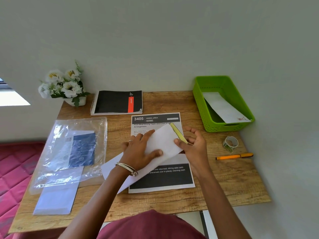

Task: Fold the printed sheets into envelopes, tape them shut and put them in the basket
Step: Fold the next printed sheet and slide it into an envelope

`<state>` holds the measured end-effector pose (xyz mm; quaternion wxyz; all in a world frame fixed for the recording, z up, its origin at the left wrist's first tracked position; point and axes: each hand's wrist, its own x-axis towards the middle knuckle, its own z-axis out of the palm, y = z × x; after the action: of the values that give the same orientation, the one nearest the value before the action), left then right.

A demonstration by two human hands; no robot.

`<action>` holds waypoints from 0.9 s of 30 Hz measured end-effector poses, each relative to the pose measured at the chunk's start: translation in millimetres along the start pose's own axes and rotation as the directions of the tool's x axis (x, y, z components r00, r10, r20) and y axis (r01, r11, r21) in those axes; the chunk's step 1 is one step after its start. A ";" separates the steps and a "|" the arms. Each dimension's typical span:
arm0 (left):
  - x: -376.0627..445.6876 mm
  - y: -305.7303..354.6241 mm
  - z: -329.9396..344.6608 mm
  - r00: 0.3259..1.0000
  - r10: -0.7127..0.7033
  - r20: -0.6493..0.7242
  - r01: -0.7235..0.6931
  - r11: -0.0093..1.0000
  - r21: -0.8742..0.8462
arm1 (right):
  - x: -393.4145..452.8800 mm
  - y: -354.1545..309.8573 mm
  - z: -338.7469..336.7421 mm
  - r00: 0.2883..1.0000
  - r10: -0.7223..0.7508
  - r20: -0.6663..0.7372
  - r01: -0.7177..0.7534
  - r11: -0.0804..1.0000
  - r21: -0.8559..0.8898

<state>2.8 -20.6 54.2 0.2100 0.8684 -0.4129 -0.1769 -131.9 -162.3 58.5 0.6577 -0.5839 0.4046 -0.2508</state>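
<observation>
A white envelope (pixel 164 144) lies slanted across a printed sheet (pixel 160 178) headed "3405 Dining Area" in the middle of the wooden table. My left hand (pixel 138 150) lies flat on the envelope's middle and holds it down, thumb on the paper. My right hand (pixel 195 144) pinches the envelope's right end, where a yellow adhesive strip (pixel 177 132) shows along the raised flap. The green basket (pixel 200 100) stands at the back right and holds one white envelope (pixel 224 107). A clear tape roll (pixel 230 144) sits right of my right hand.
An orange pen (pixel 234 156) lies near the tape. A black spiral notebook (pixel 117 102) and a pot of white flowers (pixel 63 85) stand at the back. A clear plastic bag (pixel 72 149) of envelopes and a loose white envelope (pixel 55 199) lie at the left.
</observation>
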 end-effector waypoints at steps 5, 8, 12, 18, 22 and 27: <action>4.7 0.8 -4.9 0.974 -0.176 -0.139 0.139 0.960 -0.242 | -9.7 -5.5 4.8 0.997 -0.058 0.058 0.058 0.998 0.008; 3.2 0.7 -8.1 0.967 -0.217 -0.130 0.173 0.943 -0.285 | -12.6 -7.9 5.1 0.997 -0.025 0.078 0.020 0.998 0.066; 0.6 6.1 -12.2 0.974 -0.215 -0.071 0.173 0.908 -0.381 | -9.9 -8.4 0.6 0.996 0.005 0.090 -0.014 0.995 0.095; 0.2 14.7 -18.0 0.988 -0.153 -0.002 0.136 0.884 -0.447 | -6.3 -10.7 -3.2 0.988 0.044 0.147 -0.054 0.996 0.064; 0.0 21.1 -21.9 0.991 -0.124 -0.046 0.090 0.886 -0.455 | -7.2 -12.0 -2.2 0.982 0.034 0.185 -0.042 0.998 0.037; 2.4 33.1 -26.5 0.993 -0.088 -0.082 0.036 0.865 -0.500 | -8.3 -17.2 1.7 0.973 0.018 0.232 -0.011 0.999 -0.032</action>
<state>-4.4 -35.6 93.2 0.4414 0.8058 -0.3140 -0.2394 -132.6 -158.0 77.2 0.6933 -0.6161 0.3330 -0.1700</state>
